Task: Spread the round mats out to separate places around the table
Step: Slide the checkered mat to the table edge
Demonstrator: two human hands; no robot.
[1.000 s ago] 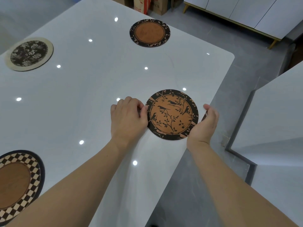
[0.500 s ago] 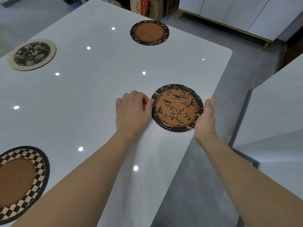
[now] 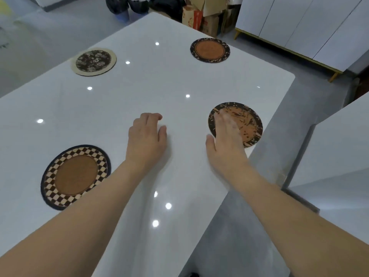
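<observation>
Several round mats lie apart on the glossy white table (image 3: 139, 92). A bird-and-branch mat (image 3: 245, 122) rests near the right edge, its near-left part hidden by my right hand (image 3: 225, 140), which is blurred, flat and open over it. My left hand (image 3: 146, 136) hovers to the left of that mat with loosely curled fingers and holds nothing. A checkered mat with a brown centre (image 3: 75, 176) sits at the near left. A cream-rimmed floral mat (image 3: 93, 61) lies far left. A dark-rimmed orange mat (image 3: 210, 49) lies at the far right.
The table's right edge runs diagonally just beyond the bird mat, with grey floor (image 3: 289, 108) below. A white counter (image 3: 339, 156) stands to the right. Cardboard boxes (image 3: 201, 17) and white cabinets (image 3: 309, 27) are past the table's far end.
Both hands have let go of the bird mat's edges. My left hand moved left, away from it; my right hand swept over its near-left part. The view shifted so more of the table shows.
</observation>
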